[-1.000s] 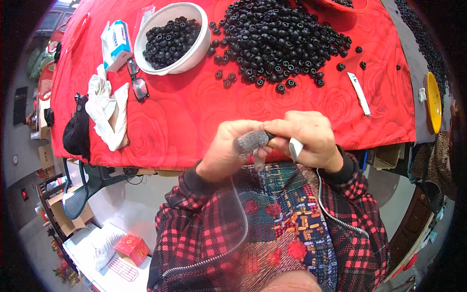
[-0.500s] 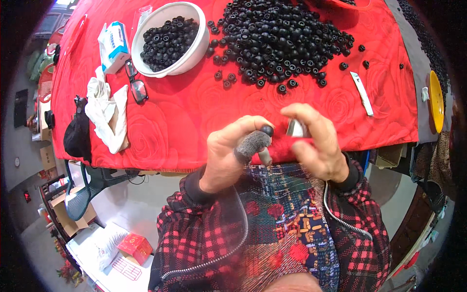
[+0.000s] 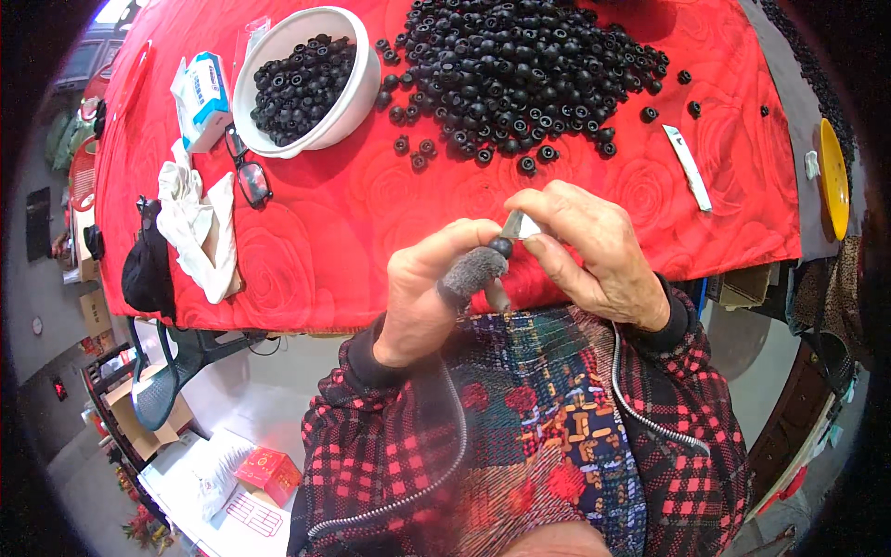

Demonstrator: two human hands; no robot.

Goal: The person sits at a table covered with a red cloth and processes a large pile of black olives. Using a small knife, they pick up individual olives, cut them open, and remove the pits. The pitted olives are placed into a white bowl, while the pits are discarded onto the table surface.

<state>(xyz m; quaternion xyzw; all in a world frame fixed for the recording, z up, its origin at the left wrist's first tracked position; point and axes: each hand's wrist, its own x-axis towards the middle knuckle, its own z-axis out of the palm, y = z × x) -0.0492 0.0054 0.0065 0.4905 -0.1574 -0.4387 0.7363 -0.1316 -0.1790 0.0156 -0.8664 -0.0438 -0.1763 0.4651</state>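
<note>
My left hand [image 3: 416, 290] pinches a small round black plastic piece [image 3: 501, 246] between thumb and forefinger. A fuzzy grey finger cover [image 3: 471, 273] is wrapped round that forefinger. In my right hand [image 3: 599, 251], thumb and fingers grip a short flat metal blade [image 3: 524, 226]. Its edge is at the top of the black piece and seems to touch it. Beyond my hands lies a big heap of similar black pieces [image 3: 520, 74], many with a round hole. More of them fill part of a white plastic bowl [image 3: 357, 111] at the far left.
Left of the bowl are a blue and white tissue pack [image 3: 204, 102], folded eyeglasses [image 3: 249, 174], a white cloth [image 3: 200, 218] and a black cloth item [image 3: 147, 265]. A white utility knife [image 3: 687, 169] lies right on the red tablecloth [image 3: 316, 251]. A yellow plate [image 3: 835, 181] sits further right.
My right hand has moved left and brought the blade to the black piece, its fingers closing on the blade. My left hand still holds the piece, slightly further left.
</note>
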